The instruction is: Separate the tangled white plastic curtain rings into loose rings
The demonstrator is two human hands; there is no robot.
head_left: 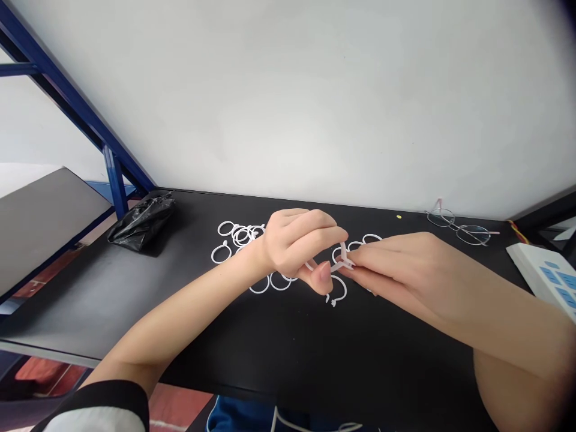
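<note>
Above the middle of a black table [279, 360], my left hand [299, 243] and my right hand [396, 264] meet fingertip to fingertip. Both pinch one small white plastic ring piece [342, 259] between them. Several more white plastic rings [240, 235] lie scattered on the table behind and under my hands. One open ring [336, 293] lies just below my fingertips.
A crumpled black plastic bag [143, 223] sits at the table's back left. A pair of thin-framed glasses [461, 227] lies at the back right by the white wall. A white power strip [546, 277] is at the right edge. A blue metal frame [112, 174] stands on the left.
</note>
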